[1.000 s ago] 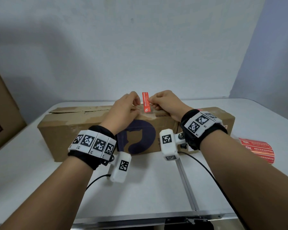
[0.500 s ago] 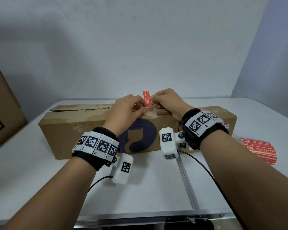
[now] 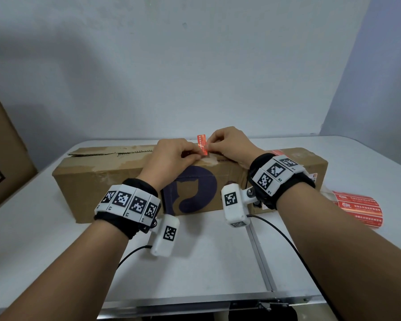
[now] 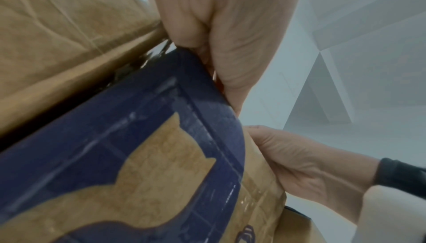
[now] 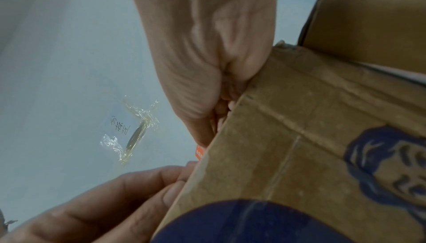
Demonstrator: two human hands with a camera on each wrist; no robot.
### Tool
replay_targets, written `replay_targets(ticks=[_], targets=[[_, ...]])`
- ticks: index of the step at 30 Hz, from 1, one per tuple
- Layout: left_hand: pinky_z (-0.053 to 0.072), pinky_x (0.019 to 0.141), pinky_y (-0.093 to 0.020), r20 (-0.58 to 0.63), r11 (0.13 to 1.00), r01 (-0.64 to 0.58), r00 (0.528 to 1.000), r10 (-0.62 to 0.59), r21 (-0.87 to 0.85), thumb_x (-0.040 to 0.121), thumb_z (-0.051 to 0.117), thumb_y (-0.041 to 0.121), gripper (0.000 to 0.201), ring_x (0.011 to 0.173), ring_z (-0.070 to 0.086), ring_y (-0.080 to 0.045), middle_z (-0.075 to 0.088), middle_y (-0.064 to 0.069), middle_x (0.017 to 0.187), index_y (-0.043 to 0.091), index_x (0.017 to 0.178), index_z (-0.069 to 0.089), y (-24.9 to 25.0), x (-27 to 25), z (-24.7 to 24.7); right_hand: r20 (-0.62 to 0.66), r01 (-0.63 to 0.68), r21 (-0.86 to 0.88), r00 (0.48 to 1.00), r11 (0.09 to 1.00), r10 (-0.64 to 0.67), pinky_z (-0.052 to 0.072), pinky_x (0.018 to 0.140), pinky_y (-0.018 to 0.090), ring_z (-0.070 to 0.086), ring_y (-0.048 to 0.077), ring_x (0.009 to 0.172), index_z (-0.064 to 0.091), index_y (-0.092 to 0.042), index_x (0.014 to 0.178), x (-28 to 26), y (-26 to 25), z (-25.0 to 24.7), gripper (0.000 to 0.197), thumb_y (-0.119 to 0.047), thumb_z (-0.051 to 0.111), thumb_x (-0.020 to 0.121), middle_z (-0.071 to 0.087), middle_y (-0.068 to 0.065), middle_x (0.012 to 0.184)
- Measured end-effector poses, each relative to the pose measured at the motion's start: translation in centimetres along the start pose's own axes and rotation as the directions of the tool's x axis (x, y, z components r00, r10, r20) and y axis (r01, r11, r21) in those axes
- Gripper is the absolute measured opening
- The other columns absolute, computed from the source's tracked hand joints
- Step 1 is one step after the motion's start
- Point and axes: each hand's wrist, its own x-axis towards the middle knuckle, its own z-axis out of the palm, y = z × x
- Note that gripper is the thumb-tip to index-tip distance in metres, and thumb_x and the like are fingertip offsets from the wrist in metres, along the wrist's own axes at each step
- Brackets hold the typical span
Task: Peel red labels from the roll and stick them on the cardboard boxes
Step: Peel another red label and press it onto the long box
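Your head camera looks forward and down over the desk (image 3: 195, 262). Your 2 wrist cameras sit very close, looking up along each palm; all 3 share the cardboard box (image 3: 107, 181) edge.

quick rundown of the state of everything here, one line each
red label: upright above the box's top edge, pinched from both sides
left hand: pinching the label
right hand: pinching the label
long cardboard box: lying on the table
label roll: lying partly unrolled
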Motion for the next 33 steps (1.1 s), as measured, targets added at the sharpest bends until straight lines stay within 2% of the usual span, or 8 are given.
replay_targets(ticks=[7, 13, 16, 19, 23, 28, 30, 33], targets=[[0.048, 0.079, -0.024, 0.006, 0.999, -0.031, 0.999, 0.031, -0.014, 0.083, 0.071, 0.026, 0.012, 0.086, 0.062, -0.01, 0.069, 0.006, 0.091, 0.028, 0.093, 0.076, -0.12, 0.02, 0.02, 0.04, 0.03, -0.092, 0.999, 0.995, -0.027, 0.043, 0.065, 0.016, 0.057, 0.007, 0.076, 0.074, -0.01, 0.087, -0.03, -0.19, -0.15, 0.012, -0.019, 0.072, 0.079, 0.068, -0.001, 0.082], [0.045, 0.077, -0.021, 0.033, 0.999, -0.029, 0.999, 0.029, 0.016, 0.083, 0.071, 0.027, 0.013, 0.087, 0.061, -0.011, 0.068, 0.004, 0.092, 0.026, 0.095, 0.077, -0.2, 0.18, -0.15, 0.063, 0.043, -0.165, 0.997, 0.985, -0.033, 0.04, 0.062, 0.015, 0.054, 0.005, 0.071, 0.073, -0.009, 0.09, -0.23, -0.48, -0.13, 0.013, -0.015, 0.066, 0.081, 0.063, -0.006, 0.075], [0.041, 0.072, -0.012, 0.043, 0.999, -0.041, 0.998, 0.039, 0.034, 0.083, 0.071, 0.027, 0.013, 0.085, 0.06, -0.009, 0.068, 0.004, 0.093, 0.025, 0.095, 0.076, -0.24, 0.22, -0.3, 0.069, 0.052, -0.185, 0.997, 0.981, -0.04, 0.039, 0.058, 0.012, 0.054, 0.004, 0.067, 0.072, -0.009, 0.092, -0.28, -0.55, -0.09, 0.013, -0.013, 0.065, 0.082, 0.059, -0.01, 0.07], [0.044, 0.075, -0.016, 0.064, 0.999, -0.042, 0.997, 0.04, 0.025, 0.084, 0.07, 0.027, 0.013, 0.085, 0.06, -0.008, 0.067, 0.006, 0.093, 0.028, 0.096, 0.076, -0.31, 0.28, -0.39, 0.086, 0.058, -0.201, 0.995, 0.978, -0.042, 0.039, 0.055, 0.009, 0.055, 0.005, 0.064, 0.071, -0.008, 0.093, -0.24, -0.6, -0.06, 0.013, -0.012, 0.063, 0.084, 0.058, -0.01, 0.07], [0.038, 0.072, -0.011, 0.097, 0.999, -0.038, 0.995, 0.035, 0.026, 0.084, 0.07, 0.029, 0.015, 0.085, 0.058, -0.005, 0.064, 0.012, 0.09, 0.033, 0.097, 0.075, -0.64, 0.56, -0.45, 0.09, 0.069, -0.227, 0.995, 0.972, -0.049, 0.04, 0.059, 0.012, 0.056, 0.01, 0.075, 0.07, -0.007, 0.095, -0.15, -0.52, 0.06, 0.013, -0.013, 0.064, 0.084, 0.057, -0.01, 0.072], [0.036, 0.071, -0.01, 0.118, 1.0, -0.021, 0.993, 0.019, 0.018, 0.084, 0.069, 0.031, 0.014, 0.083, 0.056, -0.002, 0.062, 0.016, 0.088, 0.036, 0.096, 0.075, -0.61, 0.51, -0.64, 0.1, 0.038, -0.216, 0.995, 0.976, -0.017, 0.047, 0.072, 0.022, 0.059, 0.017, 0.087, 0.052, -0.012, 0.12, -0.03, -0.38, 0.0, 0.043, -0.024, 0.069, 0.082, 0.063, 0.004, 0.103], [0.035, 0.07, -0.01, 0.118, 1.0, -0.02, 0.993, 0.018, 0.014, 0.084, 0.069, 0.031, 0.014, 0.083, 0.056, -0.001, 0.062, 0.016, 0.089, 0.036, 0.096, 0.075, -0.58, 0.46, -0.63, 0.088, 0.028, -0.251, 0.996, 0.968, -0.006, 0.048, 0.084, 0.029, 0.058, 0.02, 0.102, 0.049, -0.013, 0.125, 0.11, -0.36, 0.05, 0.05, -0.028, 0.07, 0.082, 0.059, 0.007, 0.118], [0.035, 0.07, -0.009, 0.12, 1.0, -0.015, 0.993, 0.014, 0.009, 0.085, 0.069, 0.031, 0.014, 0.084, 0.056, -0.002, 0.063, 0.014, 0.092, 0.035, 0.097, 0.075, -0.48, 0.44, -0.72, 0.085, 0.024, -0.326, 0.996, 0.945, 0.004, 0.043, 0.094, 0.027, 0.051, 0.022, 0.122, 0.05, -0.012, 0.13, 0.18, -0.52, 0.12, 0.051, -0.031, 0.066, 0.086, 0.052, 0.008, 0.133]])
